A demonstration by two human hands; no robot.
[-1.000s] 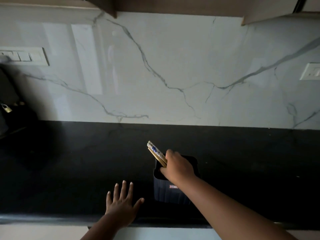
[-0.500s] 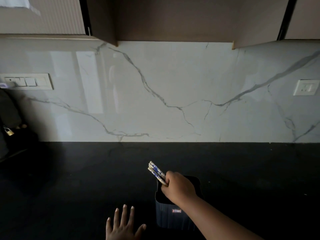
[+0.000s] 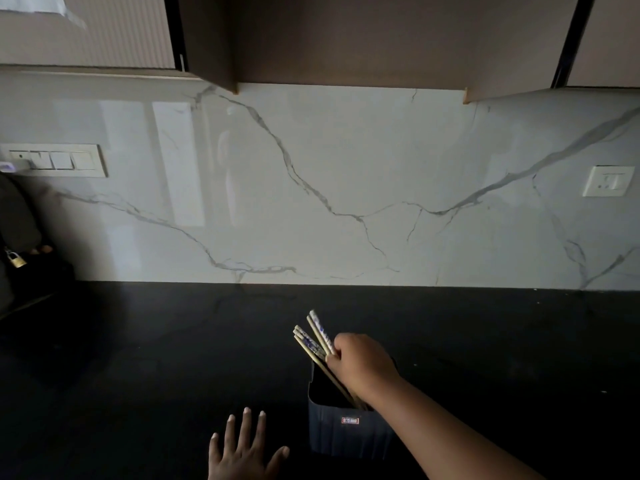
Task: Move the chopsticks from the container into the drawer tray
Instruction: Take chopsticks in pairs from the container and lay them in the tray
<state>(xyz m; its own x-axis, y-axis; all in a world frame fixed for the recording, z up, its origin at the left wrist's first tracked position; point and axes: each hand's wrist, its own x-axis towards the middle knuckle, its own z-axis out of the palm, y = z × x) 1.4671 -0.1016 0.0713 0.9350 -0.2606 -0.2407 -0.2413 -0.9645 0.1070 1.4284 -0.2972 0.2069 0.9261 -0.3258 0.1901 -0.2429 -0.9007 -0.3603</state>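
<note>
A dark ribbed container (image 3: 343, 431) with a small red label stands on the black countertop (image 3: 145, 348) near its front edge. Several pale chopsticks (image 3: 313, 341) with blue-and-white tops lean out of it to the upper left. My right hand (image 3: 360, 365) hovers over the container's mouth and grips the chopsticks around their upper part. My left hand (image 3: 244, 452) lies flat on the counter to the left of the container, fingers spread. The drawer tray is out of view.
A white marble backsplash (image 3: 346, 188) rises behind the counter, with a switch panel (image 3: 57, 160) at left and a socket (image 3: 608, 180) at right. Wall cabinets (image 3: 346, 36) hang above. A dark bag with a brass padlock (image 3: 15, 259) sits at the far left.
The view has tilted upward, so hands and container sit lower in frame. The chopstick tops have fanned apart in my right hand, one pair standing higher. My left hand stays flat.
</note>
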